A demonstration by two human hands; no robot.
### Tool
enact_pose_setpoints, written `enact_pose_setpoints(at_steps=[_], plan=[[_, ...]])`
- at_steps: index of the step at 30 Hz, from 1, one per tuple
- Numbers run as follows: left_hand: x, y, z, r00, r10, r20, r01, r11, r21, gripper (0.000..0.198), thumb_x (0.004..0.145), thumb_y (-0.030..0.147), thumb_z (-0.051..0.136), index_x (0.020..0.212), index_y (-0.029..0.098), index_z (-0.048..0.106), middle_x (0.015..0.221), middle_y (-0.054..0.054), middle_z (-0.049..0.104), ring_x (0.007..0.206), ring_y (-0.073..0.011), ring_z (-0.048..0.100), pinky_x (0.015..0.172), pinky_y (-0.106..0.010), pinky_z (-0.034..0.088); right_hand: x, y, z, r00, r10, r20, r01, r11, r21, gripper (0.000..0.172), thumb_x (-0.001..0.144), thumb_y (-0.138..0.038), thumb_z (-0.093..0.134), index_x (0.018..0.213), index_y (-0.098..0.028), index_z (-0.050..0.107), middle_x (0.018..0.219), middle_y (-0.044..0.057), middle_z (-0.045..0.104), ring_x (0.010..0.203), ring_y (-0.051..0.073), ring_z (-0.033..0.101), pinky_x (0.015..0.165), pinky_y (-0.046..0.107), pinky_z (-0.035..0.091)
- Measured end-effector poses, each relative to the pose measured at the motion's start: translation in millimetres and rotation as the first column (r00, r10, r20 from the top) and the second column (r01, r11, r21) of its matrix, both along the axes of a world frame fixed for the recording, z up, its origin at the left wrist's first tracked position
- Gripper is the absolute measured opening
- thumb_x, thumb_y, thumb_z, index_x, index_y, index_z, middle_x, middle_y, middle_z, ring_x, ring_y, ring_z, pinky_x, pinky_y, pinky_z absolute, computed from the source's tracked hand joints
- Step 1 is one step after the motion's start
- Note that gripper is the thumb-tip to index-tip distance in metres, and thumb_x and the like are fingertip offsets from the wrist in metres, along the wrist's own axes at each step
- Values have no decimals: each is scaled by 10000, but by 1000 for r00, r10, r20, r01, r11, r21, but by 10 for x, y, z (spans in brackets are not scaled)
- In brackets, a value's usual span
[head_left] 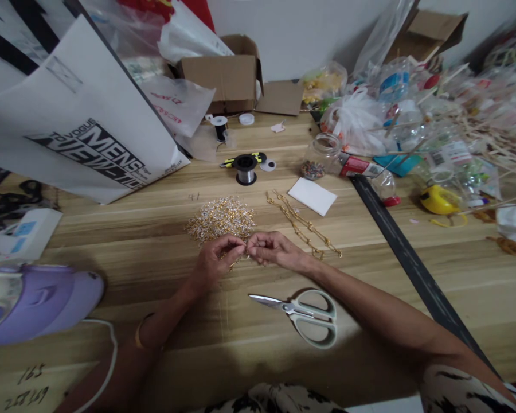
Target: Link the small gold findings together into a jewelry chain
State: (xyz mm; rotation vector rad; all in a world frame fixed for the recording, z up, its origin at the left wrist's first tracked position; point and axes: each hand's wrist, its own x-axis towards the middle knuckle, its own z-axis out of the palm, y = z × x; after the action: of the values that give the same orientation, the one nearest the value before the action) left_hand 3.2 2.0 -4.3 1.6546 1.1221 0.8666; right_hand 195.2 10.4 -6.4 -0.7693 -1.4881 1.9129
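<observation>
My left hand (217, 258) and my right hand (270, 248) meet fingertip to fingertip over the wooden table (155, 275). Both are pinched shut on a small gold piece between them, too small to name. Just beyond my left hand lies a heap of small gold and silver findings (221, 218). Finished gold chains (303, 225) stretch out past my right hand. White-handled scissors (303, 314) lie close in front of my right forearm.
A wire spool (245, 169), a bead jar (318, 158) and a white card (312, 195) sit farther back. A large white bag (77, 126) leans at the left, a cardboard box (223, 74) behind. Plastic bags and sticks (434, 115) crowd the right. A purple device (38, 298) sits near left.
</observation>
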Motion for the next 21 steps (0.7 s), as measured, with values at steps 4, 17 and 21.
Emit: enact_pose_setpoints(at_steps=[4, 17, 21], plan=[[20, -7, 10, 999, 8, 52, -6, 999, -48, 117, 731, 242, 639, 772, 135, 617, 714, -27, 630, 663, -126, 586, 629, -221, 459, -2, 2, 7, 1000, -23, 9, 23, 1000, 5, 249, 817, -383, 581, 825, -137, 544, 606, -40, 480, 526, 61, 431, 484, 181, 337], [36, 0, 2, 1000, 16, -6, -16, 1000, 6, 93, 707, 223, 635, 682, 135, 620, 643, -15, 606, 601, -112, 552, 565, -205, 429, -16, 0, 19, 995, -85, 41, 84, 995, 47, 236, 820, -368, 577, 804, -135, 545, 600, -40, 479, 529, 64, 450, 489, 177, 379], [29, 3, -4, 1000, -12, -14, 14, 993, 121, 90, 739, 215, 622, 689, 140, 618, 675, -25, 606, 634, -120, 565, 600, -221, 440, -22, -3, 19, 997, -76, 33, 74, 996, 58, 241, 823, -372, 571, 805, -135, 539, 597, -40, 472, 527, 65, 440, 482, 177, 368]])
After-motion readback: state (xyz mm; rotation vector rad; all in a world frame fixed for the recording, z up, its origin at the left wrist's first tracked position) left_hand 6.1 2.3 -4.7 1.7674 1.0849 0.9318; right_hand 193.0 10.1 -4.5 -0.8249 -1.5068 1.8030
